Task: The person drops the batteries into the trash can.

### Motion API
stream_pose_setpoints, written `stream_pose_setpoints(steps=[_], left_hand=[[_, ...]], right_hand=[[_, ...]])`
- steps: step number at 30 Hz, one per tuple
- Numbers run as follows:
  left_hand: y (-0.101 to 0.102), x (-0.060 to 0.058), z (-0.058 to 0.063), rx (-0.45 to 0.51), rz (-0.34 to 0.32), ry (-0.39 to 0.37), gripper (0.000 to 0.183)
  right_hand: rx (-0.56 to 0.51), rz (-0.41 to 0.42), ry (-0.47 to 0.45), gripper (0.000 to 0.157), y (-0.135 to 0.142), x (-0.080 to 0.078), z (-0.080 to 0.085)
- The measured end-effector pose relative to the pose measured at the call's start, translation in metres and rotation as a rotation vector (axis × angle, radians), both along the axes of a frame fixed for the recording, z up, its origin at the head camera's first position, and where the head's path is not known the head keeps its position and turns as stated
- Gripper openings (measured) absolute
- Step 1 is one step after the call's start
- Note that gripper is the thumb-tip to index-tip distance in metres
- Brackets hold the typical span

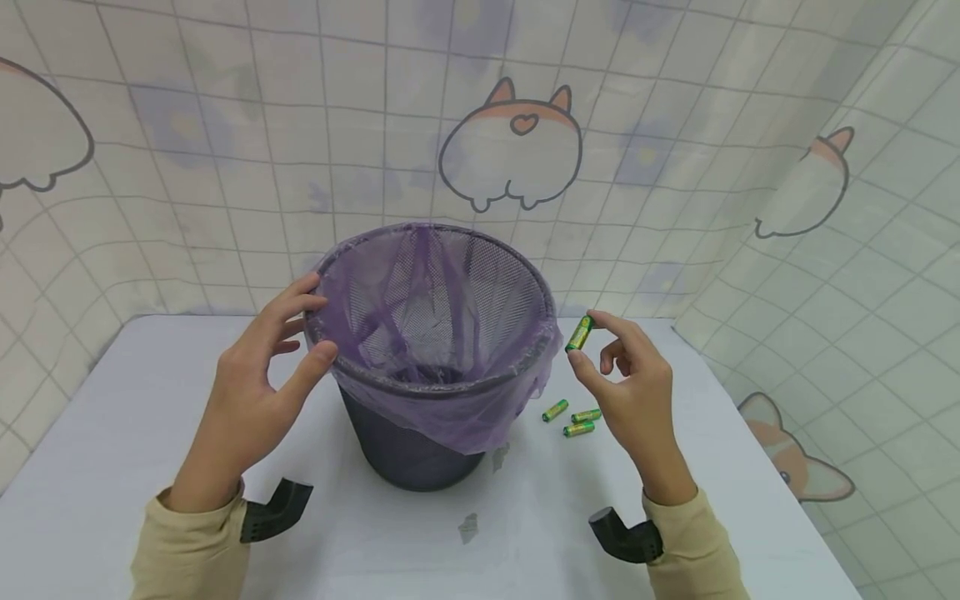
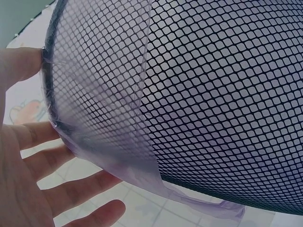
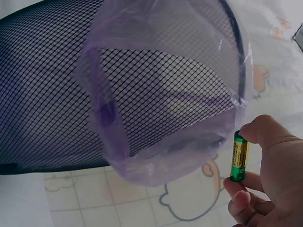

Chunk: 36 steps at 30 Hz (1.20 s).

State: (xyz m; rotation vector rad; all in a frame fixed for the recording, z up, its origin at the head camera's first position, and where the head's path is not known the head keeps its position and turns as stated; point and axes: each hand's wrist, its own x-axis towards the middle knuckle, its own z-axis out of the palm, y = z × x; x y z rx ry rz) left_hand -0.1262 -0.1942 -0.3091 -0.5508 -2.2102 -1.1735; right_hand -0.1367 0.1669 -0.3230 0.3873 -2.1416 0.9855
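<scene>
The left hand [image 1: 251,408] has its fingers spread widely, and the thumb and fingers touch the rim of the mesh bin [image 1: 416,457] at its left side. A purple bag [image 1: 480,417] lines this bin and is folded over the rim. The right hand [image 1: 637,396] pinches one green and yellow battery [image 1: 580,332] by its two ends, between thumb and finger. This battery is in the air, just beside the right rim, outside the bin. Three more batteries [image 1: 579,429] lie near each other on the white surface [image 1: 375,550], to the right of the bin.
</scene>
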Motion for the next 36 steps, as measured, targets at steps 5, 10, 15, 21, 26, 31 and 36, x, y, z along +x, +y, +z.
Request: stream_pose_setpoints(steps=[5, 10, 15, 21, 26, 31, 36], left_hand=[[-0.001, 0.001, 0.000, 0.004, -0.002, -0.006, 0.050], [-0.002, 0.001, 0.001, 0.000, -0.004, 0.002, 0.049], [-0.001, 0.000, 0.001, 0.005, -0.012, -0.011, 0.050], [-0.001, 0.001, -0.001, 0.012, -0.011, -0.014, 0.051], [-0.001, 0.002, -0.002, 0.000, -0.001, -0.021, 0.050], [-0.001, 0.001, -0.002, -0.007, 0.003, -0.019, 0.049], [-0.001, 0.001, -0.001, -0.011, 0.005, -0.022, 0.049]], right_hand=[[-0.071, 0.061, -0.011, 0.046, -0.005, -0.001, 0.012], [-0.142, 0.151, -0.030, 0.045, -0.010, -0.003, 0.025], [-0.134, 0.208, -0.061, 0.048, -0.015, -0.005, 0.035], [-0.147, 0.237, -0.087, 0.049, -0.022, -0.009, 0.037], [-0.162, 0.243, -0.097, 0.051, -0.026, -0.009, 0.037], [-0.155, 0.254, -0.083, 0.051, -0.030, -0.010, 0.037], [-0.145, 0.257, -0.067, 0.046, -0.029, -0.012, 0.036]])
